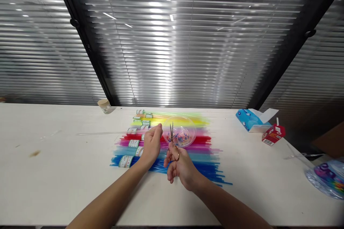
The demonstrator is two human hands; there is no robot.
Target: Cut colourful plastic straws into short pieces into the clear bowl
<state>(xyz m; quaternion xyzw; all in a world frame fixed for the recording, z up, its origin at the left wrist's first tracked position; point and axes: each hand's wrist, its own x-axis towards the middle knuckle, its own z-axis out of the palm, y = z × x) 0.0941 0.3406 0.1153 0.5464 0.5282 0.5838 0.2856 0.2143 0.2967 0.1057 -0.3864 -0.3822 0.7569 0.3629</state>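
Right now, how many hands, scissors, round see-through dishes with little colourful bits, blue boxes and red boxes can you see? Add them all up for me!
Hands: 2, the left hand and the right hand
Scissors: 1 pair
Round dish: 1
Blue box: 1
Red box: 1
Total: 6

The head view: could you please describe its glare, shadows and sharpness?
In the head view, bright bands and streaks of glare cross the grey slatted blinds, and soft shadows fall near the bare forearms on the white tabletop; also in the head view, print on the white-and-green paper bands around coloured plastic sticks is too small to read.
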